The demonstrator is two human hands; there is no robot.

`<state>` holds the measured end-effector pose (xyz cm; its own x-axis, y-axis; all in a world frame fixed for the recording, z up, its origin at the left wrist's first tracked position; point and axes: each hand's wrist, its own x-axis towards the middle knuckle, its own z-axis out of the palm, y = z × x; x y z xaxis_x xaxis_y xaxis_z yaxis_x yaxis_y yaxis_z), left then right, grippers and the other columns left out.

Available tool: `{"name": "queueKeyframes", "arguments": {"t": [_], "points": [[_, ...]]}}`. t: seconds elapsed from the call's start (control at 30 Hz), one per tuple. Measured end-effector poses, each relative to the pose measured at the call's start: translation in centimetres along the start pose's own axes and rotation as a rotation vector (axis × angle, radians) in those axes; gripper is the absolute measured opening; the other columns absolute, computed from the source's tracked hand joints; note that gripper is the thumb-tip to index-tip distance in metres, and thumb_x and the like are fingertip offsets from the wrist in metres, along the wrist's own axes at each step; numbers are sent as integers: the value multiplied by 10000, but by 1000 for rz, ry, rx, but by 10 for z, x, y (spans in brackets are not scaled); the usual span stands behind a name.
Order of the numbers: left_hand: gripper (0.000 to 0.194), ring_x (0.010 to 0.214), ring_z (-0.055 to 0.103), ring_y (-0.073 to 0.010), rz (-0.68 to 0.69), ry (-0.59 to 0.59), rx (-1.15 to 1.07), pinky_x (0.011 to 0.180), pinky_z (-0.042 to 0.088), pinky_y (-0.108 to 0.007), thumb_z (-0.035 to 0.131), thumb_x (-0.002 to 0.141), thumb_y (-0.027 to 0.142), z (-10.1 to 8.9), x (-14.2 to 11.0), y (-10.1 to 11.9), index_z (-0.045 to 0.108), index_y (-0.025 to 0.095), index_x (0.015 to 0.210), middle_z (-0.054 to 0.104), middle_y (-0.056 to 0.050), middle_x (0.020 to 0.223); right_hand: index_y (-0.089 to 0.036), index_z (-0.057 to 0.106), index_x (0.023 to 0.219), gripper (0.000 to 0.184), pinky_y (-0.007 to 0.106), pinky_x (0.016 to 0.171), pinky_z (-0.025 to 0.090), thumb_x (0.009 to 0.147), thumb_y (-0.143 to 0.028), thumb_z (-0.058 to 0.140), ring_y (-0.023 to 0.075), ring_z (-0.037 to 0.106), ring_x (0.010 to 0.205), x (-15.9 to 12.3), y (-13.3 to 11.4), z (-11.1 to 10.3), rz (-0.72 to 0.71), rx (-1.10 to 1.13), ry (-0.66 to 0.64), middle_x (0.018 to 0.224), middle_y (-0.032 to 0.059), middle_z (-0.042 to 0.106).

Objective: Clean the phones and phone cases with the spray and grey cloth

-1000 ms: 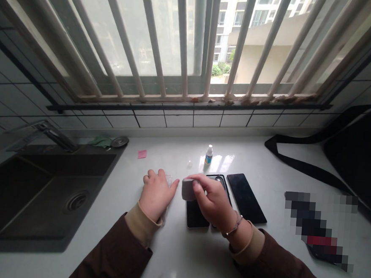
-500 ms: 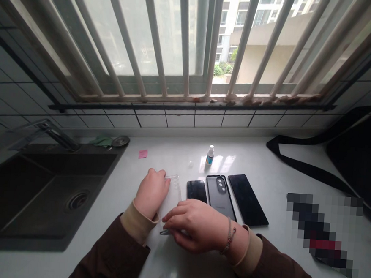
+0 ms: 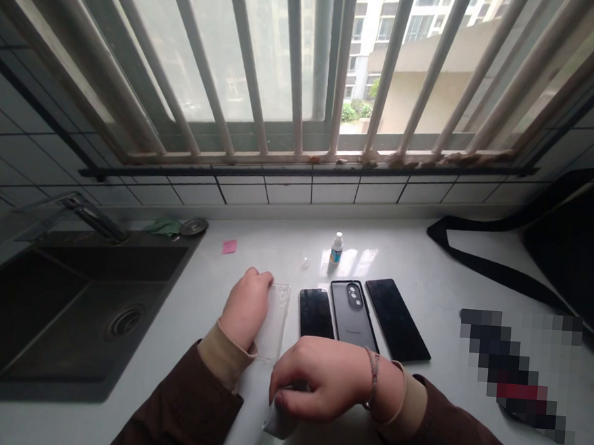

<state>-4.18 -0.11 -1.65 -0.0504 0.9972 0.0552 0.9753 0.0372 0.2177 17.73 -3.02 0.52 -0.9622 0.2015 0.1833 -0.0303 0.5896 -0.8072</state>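
My left hand (image 3: 248, 306) is closed around the left edge of a clear phone case (image 3: 274, 322), whose camera cutouts show at its upper right corner. A small grey cloth (image 3: 282, 419) is bunched in my right hand (image 3: 311, 378), just below the case and apart from it; part of the cloth is hidden in the fingers. Beyond my right hand lie a small black-screened phone (image 3: 316, 313), a dark phone case (image 3: 356, 321) with a camera cutout, and a larger black phone (image 3: 397, 319).
Behind the phones stands a small white bottle (image 3: 336, 250). A pink paper square (image 3: 229, 246) lies to its left. The dark sink (image 3: 108, 372) borders the counter on the left. A black strap (image 3: 477, 265) and a blurred-out object (image 3: 515, 373) are at right.
My right hand has moved away from the case toward me, bringing more of the grey cloth into view. My left hand keeps hold of the case, which shows more fully.
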Motion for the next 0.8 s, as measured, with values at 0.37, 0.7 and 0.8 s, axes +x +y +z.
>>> {"name": "queueKeyframes", "arguments": {"t": [0.37, 0.7, 0.8], "points": [[330, 875, 671, -251, -34, -33, 117, 850, 510, -350, 434, 1027, 87, -2, -2, 4, 751, 160, 1081, 673, -125, 1002, -195, 769, 964, 162, 204, 729, 490, 922, -246, 622, 123, 593, 679, 3, 7, 4, 48, -22, -78, 822, 8, 744], [395, 1330, 536, -369, 221, 125, 45, 1159, 464, -524, 500, 1082, 315, 0, -6, 24, 689, 114, 1365, 604, -209, 1394, -206, 721, 862, 142, 186, 627, 439, 905, -317, 643, 90, 548, 616, -7, 1, -2, 154, 150, -366, 697, -66, 612], [416, 1508, 404, -394, 328, 44, -14, 1257, 357, -602, 453, 1102, 341, 9, -9, 29, 686, 153, 1391, 507, -203, 1561, -217, 721, 866, 163, 195, 646, 448, 894, -360, 647, 101, 578, 649, -6, -1, -2, 205, 150, -477, 712, -67, 639]]}}
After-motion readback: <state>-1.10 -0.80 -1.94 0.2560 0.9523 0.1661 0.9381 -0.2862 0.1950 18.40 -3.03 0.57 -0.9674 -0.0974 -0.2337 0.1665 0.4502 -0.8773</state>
